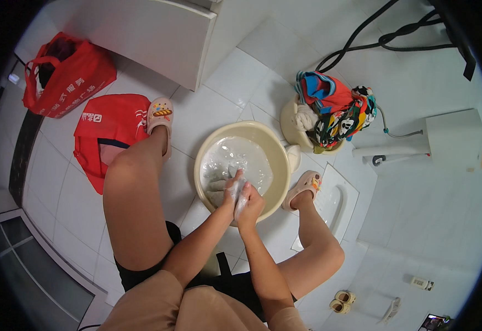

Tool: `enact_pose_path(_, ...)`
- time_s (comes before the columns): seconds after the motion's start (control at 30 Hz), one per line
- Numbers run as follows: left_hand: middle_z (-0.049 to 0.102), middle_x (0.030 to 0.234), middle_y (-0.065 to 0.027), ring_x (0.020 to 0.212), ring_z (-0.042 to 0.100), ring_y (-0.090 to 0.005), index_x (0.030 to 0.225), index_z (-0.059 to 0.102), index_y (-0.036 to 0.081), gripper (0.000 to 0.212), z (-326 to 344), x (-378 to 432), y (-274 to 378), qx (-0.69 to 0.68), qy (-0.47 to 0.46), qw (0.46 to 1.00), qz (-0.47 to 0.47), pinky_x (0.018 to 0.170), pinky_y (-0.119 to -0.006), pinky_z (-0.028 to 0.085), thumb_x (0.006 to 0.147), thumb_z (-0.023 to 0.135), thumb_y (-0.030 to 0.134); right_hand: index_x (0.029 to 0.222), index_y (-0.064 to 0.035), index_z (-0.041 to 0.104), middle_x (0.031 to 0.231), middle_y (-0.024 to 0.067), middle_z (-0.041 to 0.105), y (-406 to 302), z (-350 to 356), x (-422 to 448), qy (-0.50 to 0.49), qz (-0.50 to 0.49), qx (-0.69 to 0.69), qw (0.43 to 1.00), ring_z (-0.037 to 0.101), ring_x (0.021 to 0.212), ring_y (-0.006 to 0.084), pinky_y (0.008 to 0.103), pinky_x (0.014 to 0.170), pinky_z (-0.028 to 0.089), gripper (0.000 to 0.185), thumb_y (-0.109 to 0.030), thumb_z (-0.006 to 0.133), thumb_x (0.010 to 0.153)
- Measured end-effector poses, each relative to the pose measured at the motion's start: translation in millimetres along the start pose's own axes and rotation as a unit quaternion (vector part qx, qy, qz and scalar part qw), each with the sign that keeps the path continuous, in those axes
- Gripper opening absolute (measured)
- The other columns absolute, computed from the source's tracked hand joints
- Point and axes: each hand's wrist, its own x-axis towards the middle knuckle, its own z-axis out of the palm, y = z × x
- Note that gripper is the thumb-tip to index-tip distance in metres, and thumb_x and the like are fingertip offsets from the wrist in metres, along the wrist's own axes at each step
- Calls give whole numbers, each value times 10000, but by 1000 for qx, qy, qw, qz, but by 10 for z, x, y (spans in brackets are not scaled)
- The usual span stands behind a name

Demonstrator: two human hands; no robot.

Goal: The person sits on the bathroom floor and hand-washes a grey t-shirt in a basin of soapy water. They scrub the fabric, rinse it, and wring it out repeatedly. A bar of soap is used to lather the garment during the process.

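A cream plastic basin of cloudy, sudsy water stands on the tiled floor between my feet. Over its near part, my left hand and my right hand are pressed together, wet with foam. Some pale wet cloth shows between and under the fingers, but how each hand grips it is partly hidden. Greyish cloth lies in the water left of my hands. A white scoop or small dish rests against the basin's right side.
Colourful clothes heap over a second cream bucket beyond. Red bags lie at the left. A squat toilet is set in the floor at right, by my clog. A white cabinet stands at the top left.
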Motion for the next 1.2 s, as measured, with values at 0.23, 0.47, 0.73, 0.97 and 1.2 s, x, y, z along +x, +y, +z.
enact_pose_path(0.23, 533, 762, -45, 652, 511, -150, 837, 536, 43, 383, -143, 195, -86, -100, -95, 990, -37, 598, -306, 436, 850, 490, 423, 563, -9, 415, 493, 39, 364, -118, -19, 72, -27, 37, -31, 998, 341, 500, 122, 339, 448, 293, 443, -303, 435, 894)
enact_pose_path(0.47, 529, 665, -32, 601, 515, -158, 804, 547, 76, 337, 60, -40, -36, 100, 1, 995, -3, 570, -298, 434, 857, 490, 403, 563, -10, 431, 499, 15, 375, -32, -123, 115, -23, 85, -39, 995, 350, 510, 116, 341, 448, 300, 435, -300, 446, 886)
enact_pose_path(0.73, 524, 744, -43, 653, 520, -161, 908, 540, 41, 383, -86, 45, -35, 30, -32, 999, 13, 602, -298, 441, 851, 500, 417, 578, 19, 447, 491, 47, 379, -62, -40, 67, -28, 48, -64, 996, 354, 507, 120, 338, 460, 303, 441, -291, 442, 892)
enact_pose_path(0.97, 535, 837, -74, 724, 527, -180, 1009, 518, 6, 426, 116, -106, -11, 34, 11, 999, -11, 628, -305, 451, 853, 498, 402, 609, 17, 463, 497, 59, 402, -17, -119, 238, -30, 100, 31, 994, 373, 514, 123, 345, 470, 315, 394, -260, 427, 888)
enact_pose_path(1.2, 542, 748, -53, 648, 525, -171, 843, 537, 48, 400, -19, 22, -38, 1, 7, 998, -66, 582, -304, 445, 845, 496, 445, 591, -23, 474, 527, 27, 413, 373, -82, 394, -107, 151, 81, 979, 377, 512, 118, 294, 493, 326, 431, -347, 456, 876)
